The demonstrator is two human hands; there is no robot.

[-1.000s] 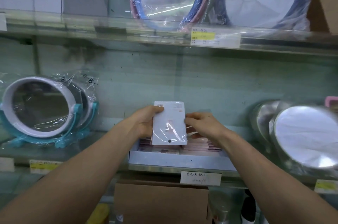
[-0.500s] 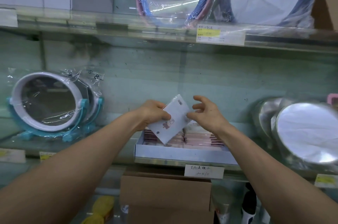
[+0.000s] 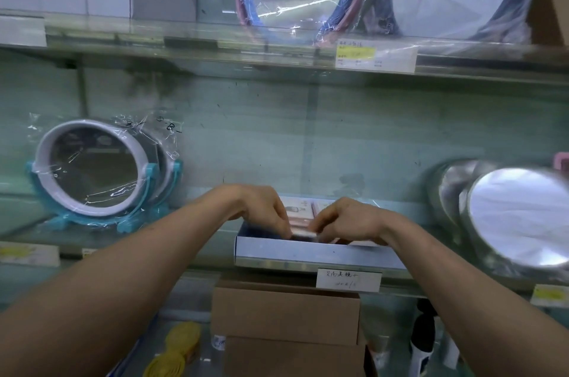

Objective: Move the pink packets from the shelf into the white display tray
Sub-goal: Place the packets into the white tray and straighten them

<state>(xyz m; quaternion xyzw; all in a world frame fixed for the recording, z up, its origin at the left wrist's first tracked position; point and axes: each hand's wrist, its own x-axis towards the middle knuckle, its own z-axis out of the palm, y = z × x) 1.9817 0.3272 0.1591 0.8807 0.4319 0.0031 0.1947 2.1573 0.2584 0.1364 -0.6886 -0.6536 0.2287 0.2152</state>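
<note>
Two narrow grips, left hand [image 3: 261, 211] and right hand [image 3: 349, 220], both tight on one pink packet [image 3: 303, 233] inside white display tray [image 3: 308, 254]

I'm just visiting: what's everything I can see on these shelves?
white display tray: one, white, front edge of middle shelf
pink packets: several, pink, lying in the tray
held packet: one, pale, low over the tray
table mirrors: two, white with teal stands, bagged, left
silver mirrors: at least two, silver, right
cardboard boxes: two, brown, below the tray
left hand: one, pinches the held packet
right hand: one, pinches the held packet
</note>
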